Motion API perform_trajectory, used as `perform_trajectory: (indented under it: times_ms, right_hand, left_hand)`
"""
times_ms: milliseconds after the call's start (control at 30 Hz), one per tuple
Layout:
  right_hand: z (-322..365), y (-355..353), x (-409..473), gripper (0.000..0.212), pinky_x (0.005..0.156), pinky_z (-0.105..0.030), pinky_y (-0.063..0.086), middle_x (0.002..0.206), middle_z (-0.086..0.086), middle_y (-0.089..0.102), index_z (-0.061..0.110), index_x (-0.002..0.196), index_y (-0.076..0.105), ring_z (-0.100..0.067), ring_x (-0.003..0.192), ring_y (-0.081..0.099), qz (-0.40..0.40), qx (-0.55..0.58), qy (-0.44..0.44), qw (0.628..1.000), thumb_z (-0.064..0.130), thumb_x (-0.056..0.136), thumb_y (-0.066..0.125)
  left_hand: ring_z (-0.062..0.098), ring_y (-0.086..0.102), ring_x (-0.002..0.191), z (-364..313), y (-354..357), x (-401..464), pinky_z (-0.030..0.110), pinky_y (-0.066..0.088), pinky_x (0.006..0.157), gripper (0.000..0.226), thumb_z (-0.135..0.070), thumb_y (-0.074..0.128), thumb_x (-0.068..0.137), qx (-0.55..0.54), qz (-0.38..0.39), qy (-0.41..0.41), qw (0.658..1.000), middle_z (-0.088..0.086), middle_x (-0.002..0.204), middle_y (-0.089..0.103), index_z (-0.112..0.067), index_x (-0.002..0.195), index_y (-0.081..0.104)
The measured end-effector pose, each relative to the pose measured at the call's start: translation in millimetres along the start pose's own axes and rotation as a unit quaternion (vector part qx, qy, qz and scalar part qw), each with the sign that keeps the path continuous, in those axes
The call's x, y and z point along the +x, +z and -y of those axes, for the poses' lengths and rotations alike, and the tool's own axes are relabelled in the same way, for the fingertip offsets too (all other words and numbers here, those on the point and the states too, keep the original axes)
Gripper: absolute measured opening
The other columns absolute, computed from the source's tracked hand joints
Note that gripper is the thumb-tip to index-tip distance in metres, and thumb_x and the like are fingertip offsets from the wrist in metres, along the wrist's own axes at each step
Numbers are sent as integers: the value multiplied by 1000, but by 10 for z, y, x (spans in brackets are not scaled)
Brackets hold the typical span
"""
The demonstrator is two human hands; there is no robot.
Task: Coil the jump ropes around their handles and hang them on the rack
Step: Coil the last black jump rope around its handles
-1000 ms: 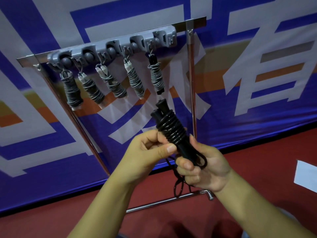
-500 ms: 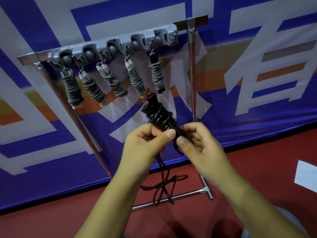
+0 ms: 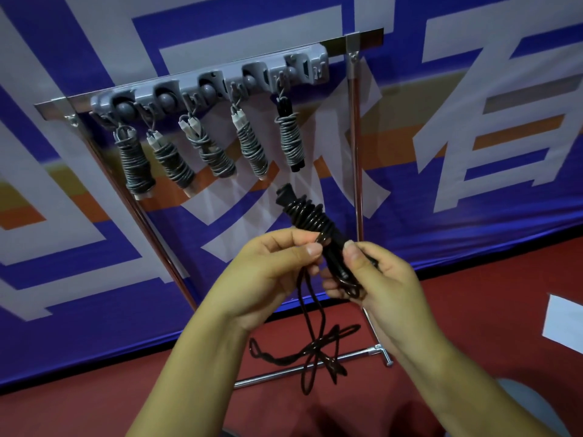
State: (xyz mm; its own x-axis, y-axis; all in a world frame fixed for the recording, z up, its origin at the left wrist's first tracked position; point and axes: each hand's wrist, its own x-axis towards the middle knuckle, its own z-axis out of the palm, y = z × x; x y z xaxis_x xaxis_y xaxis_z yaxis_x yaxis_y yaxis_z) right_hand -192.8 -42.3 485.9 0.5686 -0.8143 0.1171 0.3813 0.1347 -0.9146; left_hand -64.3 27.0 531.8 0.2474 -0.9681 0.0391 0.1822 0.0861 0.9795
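Note:
A black jump rope (image 3: 307, 216) is partly coiled around its paired handles, which tilt up and to the left in front of me. My left hand (image 3: 268, 279) pinches the rope beside the coil. My right hand (image 3: 375, 275) grips the lower end of the handles. The loose black cord (image 3: 310, 351) hangs in tangled loops below my hands. Above, a grey hook rack (image 3: 312, 63) on a metal bar carries several coiled grey ropes (image 3: 291, 140). The hook at the rack's right end is free.
A metal stand holds the rack, with a right post (image 3: 358, 152), a slanted left post (image 3: 138, 216) and a floor bar (image 3: 356, 356). Behind it hangs a blue and white banner. The floor is red, with a white sheet (image 3: 564, 323) at right.
The handles have tipped further left. My right hand moved from the coil's side back down to the lower end of the handles. More loose cord hangs in loops below.

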Motion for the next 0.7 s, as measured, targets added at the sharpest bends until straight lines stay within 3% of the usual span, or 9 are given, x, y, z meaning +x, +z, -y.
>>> perform_trajectory:
  times_ms: [167,233,333,433,700]
  right_hand:
    - [47,11,-2,29,61,-27,55,76,-17,71,9,90,70,-24,67,68,-24,-2,-11,1000,33,77,58]
    - [85,5,-11,30,59,-27,55,74,-17,71,8,90,69,-24,65,67,-21,5,-3,1000,33,76,59]
    - [134,8,-35,29,54,-23,54,66,-13,68,8,85,68,-17,57,65,-12,36,22,999,33,75,57]
    - [173,17,-45,32,50,-21,52,65,-14,68,6,84,67,-15,54,63,0,73,51,996,34,76,56]
    - [211,16,-45,39,48,-21,50,67,-15,67,0,94,67,-13,53,62,23,160,121,979,33,76,57]
  left_hand:
    - [8,61,61,-42,-19,-13,17,50,61,18,-6,58,74,33,27,-37,998,2,65,66,-11,63,71]
    - [13,64,64,-50,-36,-13,20,52,63,6,-5,65,75,58,11,-32,998,7,66,66,-6,69,65]
    - [16,65,64,-67,-61,-17,22,54,64,12,-8,66,76,105,-10,-8,994,7,66,66,-3,79,57]
    - [11,58,58,-63,-79,-5,19,48,58,14,-8,73,76,131,-26,15,991,1,64,61,-7,78,60]
    - [8,53,52,36,-61,43,17,45,52,12,-6,65,70,28,-15,9,999,5,62,59,-11,60,66]
